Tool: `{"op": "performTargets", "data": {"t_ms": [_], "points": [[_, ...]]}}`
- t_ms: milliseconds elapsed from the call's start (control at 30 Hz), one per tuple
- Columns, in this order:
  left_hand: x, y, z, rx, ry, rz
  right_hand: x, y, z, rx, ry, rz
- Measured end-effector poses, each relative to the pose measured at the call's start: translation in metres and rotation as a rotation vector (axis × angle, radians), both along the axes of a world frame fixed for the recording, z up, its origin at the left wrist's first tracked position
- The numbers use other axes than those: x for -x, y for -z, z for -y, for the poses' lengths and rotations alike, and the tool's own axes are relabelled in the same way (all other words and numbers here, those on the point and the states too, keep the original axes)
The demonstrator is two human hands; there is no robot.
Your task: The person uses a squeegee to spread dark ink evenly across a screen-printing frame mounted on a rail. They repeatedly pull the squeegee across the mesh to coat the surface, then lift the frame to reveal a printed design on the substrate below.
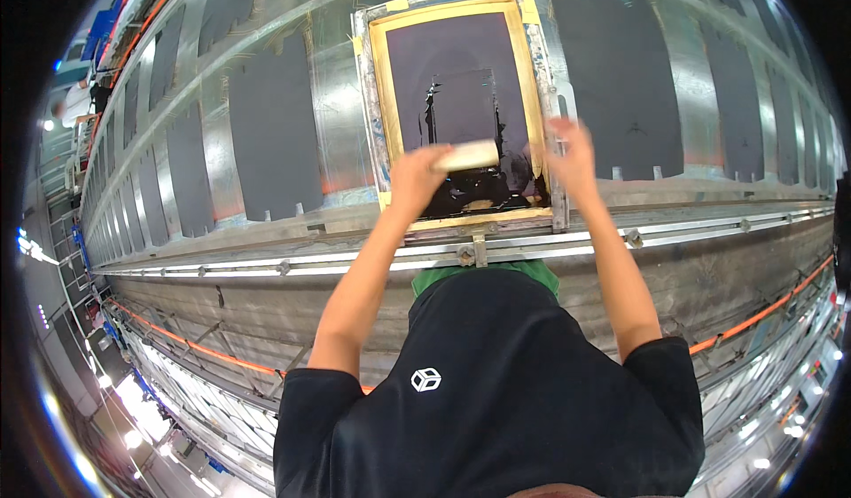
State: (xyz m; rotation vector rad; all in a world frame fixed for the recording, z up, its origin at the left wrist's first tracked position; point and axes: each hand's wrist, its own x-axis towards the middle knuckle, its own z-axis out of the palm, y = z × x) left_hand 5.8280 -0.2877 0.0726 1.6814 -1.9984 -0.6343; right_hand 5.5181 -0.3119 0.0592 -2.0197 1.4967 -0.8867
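A screen-printing frame (365,99) lies on the long table in front of me, its mesh edged with yellow tape. My left hand (415,179) is closed around the left end of a squeegee (470,156) with a pale wooden handle, held over the lower part of the mesh. Wet black ink (483,188) pools beneath and below the squeegee, with streaks running up both sides of a rectangular outline. At the frame's right side is my right hand (572,156). Its fingers are smeared by motion, and whether it touches the frame cannot be made out.
Dark fabric-like panels (270,130) lie in a row along the shiny table, with another dark panel (616,81) right of the frame. A metal rail (355,254) with small stops runs along the near edge. Far left, a person in white (78,103) stands by the table.
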Motion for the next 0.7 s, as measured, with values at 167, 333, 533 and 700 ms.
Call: {"op": "performTargets", "data": {"t_ms": [167,333,533,700], "points": [[0.010,-0.015,0.097,-0.040,-0.013,-0.026,0.039,0.039,0.103,-0.198,0.475,0.180],[0.013,0.013,0.065,0.254,0.028,-0.054,0.033,0.038,0.117,-0.203,0.473,0.258],[0.002,0.012,-0.059,0.267,0.091,0.001,0.003,-0.014,0.114,-0.037,0.456,0.303],[-0.068,-0.003,-0.110,0.196,0.120,0.139,-0.088,-0.019,0.103,-0.195,0.430,0.432]]}}
